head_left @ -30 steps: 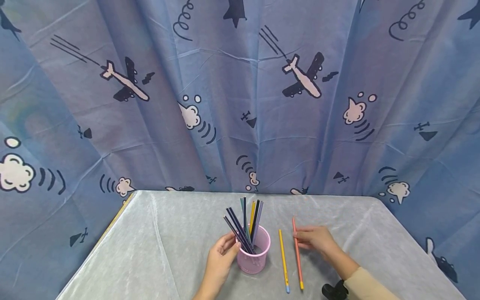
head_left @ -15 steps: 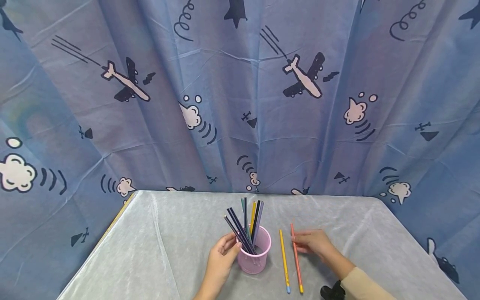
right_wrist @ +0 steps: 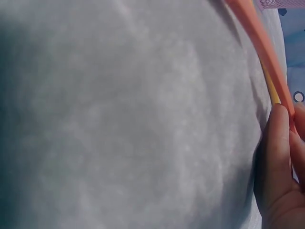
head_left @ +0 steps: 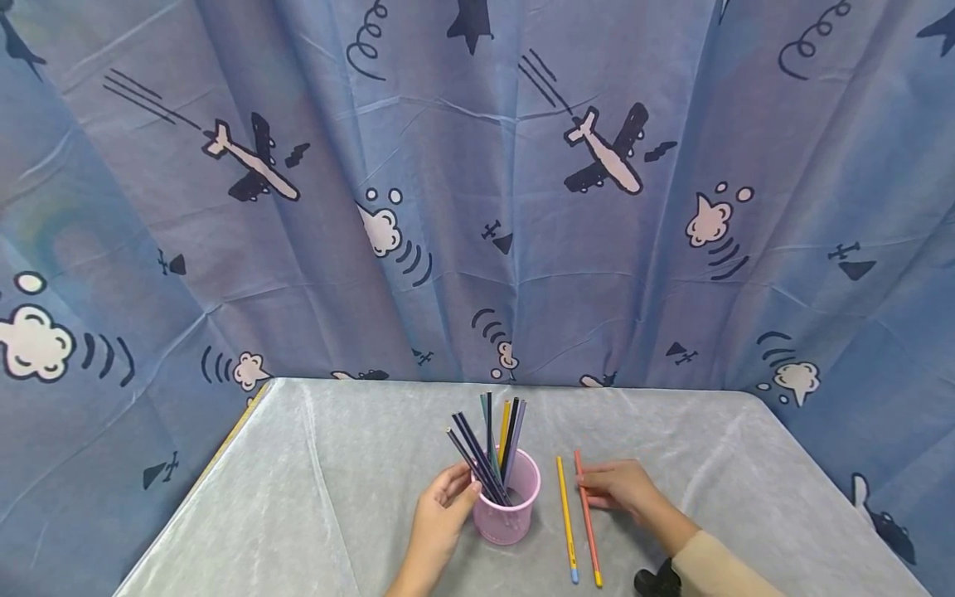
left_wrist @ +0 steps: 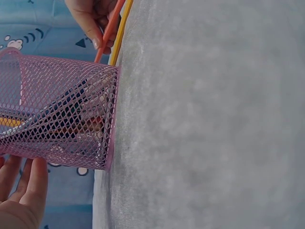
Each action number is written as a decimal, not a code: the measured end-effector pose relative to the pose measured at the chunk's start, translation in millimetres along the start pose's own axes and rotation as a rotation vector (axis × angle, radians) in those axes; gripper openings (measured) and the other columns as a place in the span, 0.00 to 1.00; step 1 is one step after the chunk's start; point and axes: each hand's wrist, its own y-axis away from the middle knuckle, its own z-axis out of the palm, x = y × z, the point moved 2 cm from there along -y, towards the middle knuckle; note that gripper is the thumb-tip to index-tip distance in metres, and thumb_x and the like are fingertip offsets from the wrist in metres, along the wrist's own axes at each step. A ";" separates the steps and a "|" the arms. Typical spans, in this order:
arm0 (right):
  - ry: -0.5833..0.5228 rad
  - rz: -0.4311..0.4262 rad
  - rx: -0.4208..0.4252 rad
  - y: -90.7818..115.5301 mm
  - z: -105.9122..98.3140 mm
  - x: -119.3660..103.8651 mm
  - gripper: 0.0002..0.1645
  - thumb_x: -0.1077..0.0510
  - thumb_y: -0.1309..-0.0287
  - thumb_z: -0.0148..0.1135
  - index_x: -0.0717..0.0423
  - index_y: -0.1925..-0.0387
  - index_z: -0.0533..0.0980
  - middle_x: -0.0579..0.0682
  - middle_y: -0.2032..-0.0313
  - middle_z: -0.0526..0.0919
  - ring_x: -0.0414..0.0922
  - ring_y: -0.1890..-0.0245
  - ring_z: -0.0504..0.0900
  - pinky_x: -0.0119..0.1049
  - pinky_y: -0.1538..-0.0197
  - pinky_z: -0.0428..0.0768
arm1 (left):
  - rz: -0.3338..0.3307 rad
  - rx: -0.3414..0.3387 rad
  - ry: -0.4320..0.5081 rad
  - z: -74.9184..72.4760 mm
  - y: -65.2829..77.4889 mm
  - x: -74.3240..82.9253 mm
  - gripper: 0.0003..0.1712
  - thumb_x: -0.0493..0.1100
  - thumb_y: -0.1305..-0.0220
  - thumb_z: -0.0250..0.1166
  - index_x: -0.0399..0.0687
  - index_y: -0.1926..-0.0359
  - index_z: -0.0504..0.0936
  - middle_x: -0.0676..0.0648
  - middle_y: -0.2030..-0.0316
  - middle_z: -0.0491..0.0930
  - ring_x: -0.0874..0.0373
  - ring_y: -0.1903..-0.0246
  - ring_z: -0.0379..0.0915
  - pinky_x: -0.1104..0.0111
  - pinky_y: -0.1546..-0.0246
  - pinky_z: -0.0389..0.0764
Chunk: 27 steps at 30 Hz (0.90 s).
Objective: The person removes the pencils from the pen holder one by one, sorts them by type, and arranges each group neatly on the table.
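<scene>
A pink mesh pencil cup (head_left: pixel 501 522) stands upright on the table, with several dark, teal, yellow and purple pencils (head_left: pixel 488 452) leaning in it. My left hand (head_left: pixel 438 518) holds the cup at its left side, thumb in front near the rim; in the left wrist view its fingers (left_wrist: pixel 37 179) meet the mesh. My right hand (head_left: pixel 625 489) pinches an orange pencil (head_left: pixel 588 526) near its far end between thumb and fingers. Just left of that, a yellow pencil (head_left: pixel 566 518) with a blue end lies on the table, nearly parallel.
A grey-white cloth covers the table (head_left: pixel 373 497). Behind it hangs a blue curtain (head_left: pixel 448 249) printed with airplanes and clouds. A black object (head_left: pixel 658 579) sits by the right sleeve.
My right hand has moved the orange pencil slightly left and toward me, closer to the yellow pencil. My left hand and the cup have stayed put.
</scene>
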 end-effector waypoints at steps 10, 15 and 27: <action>0.081 0.026 0.053 -1.2 4.7 -2.7 0.18 0.68 0.46 0.69 0.78 0.55 0.79 0.48 0.76 0.87 0.36 0.78 0.84 0.31 0.70 0.88 | 0.008 0.005 -0.010 0.4 0.4 1.4 0.27 0.37 0.33 0.63 0.23 0.39 0.71 0.27 0.43 0.77 0.39 0.41 0.76 0.67 0.40 0.81; 0.119 0.043 0.068 -1.7 6.7 -5.0 0.18 0.68 0.46 0.70 0.77 0.56 0.79 0.51 0.76 0.88 0.37 0.78 0.84 0.31 0.71 0.88 | 0.008 0.005 -0.005 0.6 -0.3 1.2 0.27 0.37 0.33 0.63 0.22 0.40 0.71 0.27 0.43 0.77 0.39 0.41 0.76 0.72 0.42 0.81; 0.246 0.032 0.099 -3.2 8.4 -8.4 0.14 0.67 0.48 0.71 0.74 0.61 0.81 0.48 0.79 0.84 0.36 0.81 0.81 0.29 0.74 0.86 | -0.017 0.007 -0.010 0.5 0.2 1.2 0.28 0.39 0.33 0.63 0.24 0.38 0.71 0.28 0.41 0.76 0.38 0.39 0.75 0.67 0.40 0.81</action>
